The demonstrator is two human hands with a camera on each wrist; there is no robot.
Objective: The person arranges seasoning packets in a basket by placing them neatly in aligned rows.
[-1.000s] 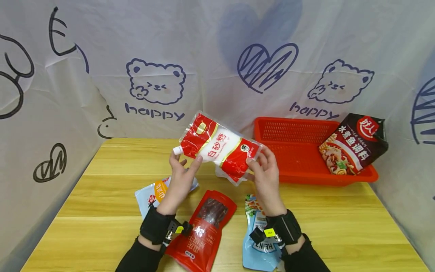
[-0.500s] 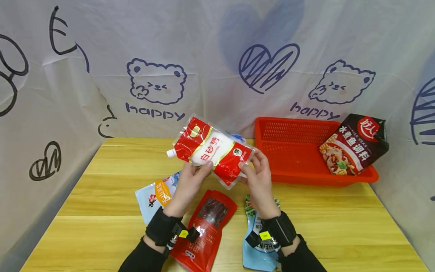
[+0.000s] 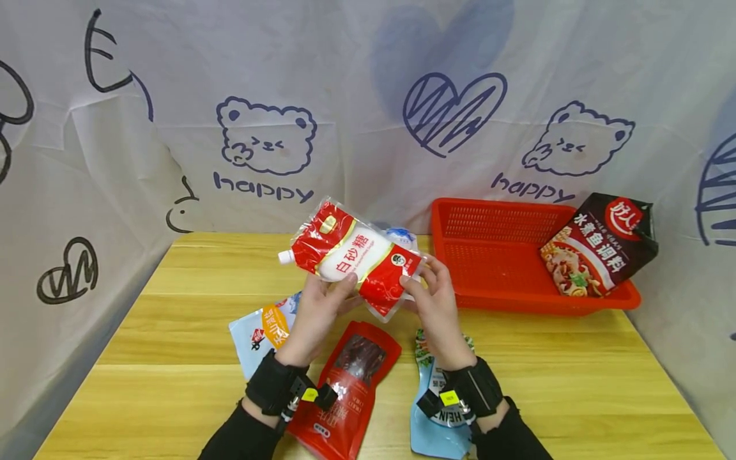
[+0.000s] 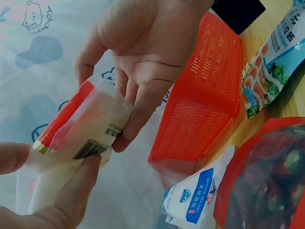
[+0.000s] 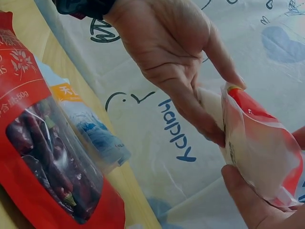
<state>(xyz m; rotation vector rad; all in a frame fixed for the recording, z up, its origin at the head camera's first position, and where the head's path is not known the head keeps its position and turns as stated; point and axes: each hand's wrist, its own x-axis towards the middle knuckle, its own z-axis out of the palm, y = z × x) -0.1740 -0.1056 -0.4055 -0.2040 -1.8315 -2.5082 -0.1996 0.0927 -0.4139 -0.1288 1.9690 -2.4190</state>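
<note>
A red and white pouch of white sugar (image 3: 356, 255), with a white spout cap at its left end, is held tilted above the table by both hands. My left hand (image 3: 316, 313) pinches its lower edge near the middle, thumb on the printed front. At the right end, my right hand (image 3: 431, 297) grips a corner with its thumb in front. The left wrist view shows the pouch's pale back with a barcode (image 4: 90, 149), fingers of both hands behind it. Beyond the pouch, a white and blue sea salt bag (image 4: 190, 195) stands on the table, mostly hidden in the head view.
A red plastic basket (image 3: 500, 303) stands at the back right, a black and red seasoning packet (image 3: 600, 246) leaning in it. Nearer lie a red bag of dried chillies (image 3: 351, 390), a light blue Heinz pouch (image 3: 434, 437) and a light blue and orange bag (image 3: 259, 332).
The sugar pouch has moved left and slightly down. My left hand has shifted from the spout end to the pouch's lower middle edge, while my right hand keeps hold of the right end.
</note>
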